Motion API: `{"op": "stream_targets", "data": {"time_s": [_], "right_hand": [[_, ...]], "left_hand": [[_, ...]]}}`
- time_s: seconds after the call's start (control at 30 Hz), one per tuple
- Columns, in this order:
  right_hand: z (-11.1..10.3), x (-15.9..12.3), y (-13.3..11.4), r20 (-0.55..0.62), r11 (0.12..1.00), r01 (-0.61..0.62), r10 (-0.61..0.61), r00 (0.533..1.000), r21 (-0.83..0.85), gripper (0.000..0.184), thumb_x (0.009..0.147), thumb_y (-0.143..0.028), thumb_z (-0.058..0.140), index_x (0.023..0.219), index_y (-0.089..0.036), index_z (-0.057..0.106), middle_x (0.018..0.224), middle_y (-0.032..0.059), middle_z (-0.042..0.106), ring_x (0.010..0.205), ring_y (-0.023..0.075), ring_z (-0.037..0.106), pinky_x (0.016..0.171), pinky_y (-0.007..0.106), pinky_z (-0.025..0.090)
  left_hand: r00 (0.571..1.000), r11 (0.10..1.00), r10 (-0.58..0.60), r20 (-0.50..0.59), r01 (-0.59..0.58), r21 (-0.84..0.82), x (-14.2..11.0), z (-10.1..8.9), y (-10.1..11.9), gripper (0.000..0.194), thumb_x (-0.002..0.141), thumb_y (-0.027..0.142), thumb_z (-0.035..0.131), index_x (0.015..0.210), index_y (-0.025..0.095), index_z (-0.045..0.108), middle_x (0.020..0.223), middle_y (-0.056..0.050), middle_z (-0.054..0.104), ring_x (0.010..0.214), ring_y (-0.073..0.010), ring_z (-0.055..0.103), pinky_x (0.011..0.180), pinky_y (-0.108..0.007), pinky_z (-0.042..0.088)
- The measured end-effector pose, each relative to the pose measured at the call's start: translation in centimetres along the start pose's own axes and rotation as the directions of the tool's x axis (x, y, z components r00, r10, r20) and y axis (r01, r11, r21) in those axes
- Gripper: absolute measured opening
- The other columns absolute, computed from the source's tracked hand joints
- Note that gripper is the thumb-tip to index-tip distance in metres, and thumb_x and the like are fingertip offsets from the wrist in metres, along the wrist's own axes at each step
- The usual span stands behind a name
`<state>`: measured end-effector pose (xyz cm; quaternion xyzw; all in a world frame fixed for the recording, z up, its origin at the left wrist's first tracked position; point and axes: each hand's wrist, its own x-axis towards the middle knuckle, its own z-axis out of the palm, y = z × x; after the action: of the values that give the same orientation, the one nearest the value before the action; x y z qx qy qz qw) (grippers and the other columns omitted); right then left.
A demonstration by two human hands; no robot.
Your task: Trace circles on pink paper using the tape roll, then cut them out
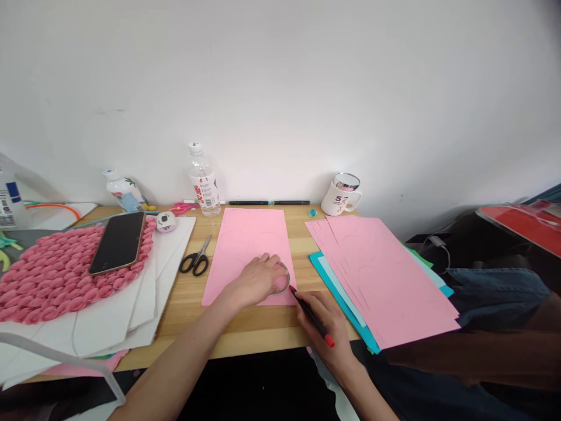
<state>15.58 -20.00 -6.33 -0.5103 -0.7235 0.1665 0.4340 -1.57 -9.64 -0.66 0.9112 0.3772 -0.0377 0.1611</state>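
Note:
A sheet of pink paper (245,248) lies on the table, with faint round outlines drawn on it. Near its lower right corner, the fingers of my left hand (258,279) grip a small round object with a thin rim (287,286) and press it on the paper; its exact kind is hidden by the fingers. In my right hand (326,321) is a black pen with a red end (315,320), its tip at the rim's right side. Black-handled scissors (195,263) lie left of the sheet.
More pink sheets (394,280) lie on blue paper at the right. A white mug (339,199), a water bottle (204,184) and two black pens (249,203) are along the wall. Leftward, a phone (118,242) rests on pink paper petals (52,275) over white boards (162,280).

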Motion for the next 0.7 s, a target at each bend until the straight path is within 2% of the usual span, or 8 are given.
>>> {"op": "stream_targets", "data": {"time_s": [0.33, 0.53, 0.7], "right_hand": [[2.0, -1.3, -1.5, 0.006, 0.997, 0.068, -0.068, 0.998, 0.025, 0.033, 0.087, -0.010, 0.050, 0.117, -0.022, 0.055, 0.093, 0.0078, 0.064, 0.077, 0.0163, 0.063, 0.064, 0.027, 0.052], [3.6, -0.4, -2.6, 0.054, 0.987, 0.159, -0.158, 0.986, -0.019, 0.041, 0.085, -0.009, 0.048, 0.124, -0.021, 0.052, 0.094, 0.0100, 0.062, 0.080, 0.0188, 0.062, 0.065, 0.030, 0.053], [3.8, -0.1, -2.9, 0.115, 0.983, 0.184, -0.183, 0.976, -0.002, 0.046, 0.081, -0.004, 0.048, 0.122, -0.023, 0.055, 0.096, 0.0090, 0.061, 0.081, 0.0181, 0.062, 0.064, 0.029, 0.053]], "left_hand": [[1.000, 1.000, -0.015, 0.019, 0.014, 0.014, 0.3, -0.4, 0.2, 0.028, 0.083, 0.025, 0.056, 0.111, 0.025, 0.058, 0.119, -0.006, 0.052, 0.105, -0.0214, 0.046, 0.088, -0.033, 0.038], [0.998, 0.999, -0.041, 0.057, 0.042, -0.010, 0.3, -1.2, 0.5, 0.027, 0.078, 0.021, 0.059, 0.105, 0.023, 0.061, 0.114, -0.006, 0.054, 0.101, -0.0210, 0.047, 0.082, -0.031, 0.039], [0.997, 1.000, -0.017, 0.069, 0.016, 0.021, 0.7, -1.3, 0.2, 0.028, 0.077, 0.025, 0.061, 0.105, 0.024, 0.060, 0.114, -0.006, 0.053, 0.101, -0.0219, 0.046, 0.081, -0.033, 0.039]]}}
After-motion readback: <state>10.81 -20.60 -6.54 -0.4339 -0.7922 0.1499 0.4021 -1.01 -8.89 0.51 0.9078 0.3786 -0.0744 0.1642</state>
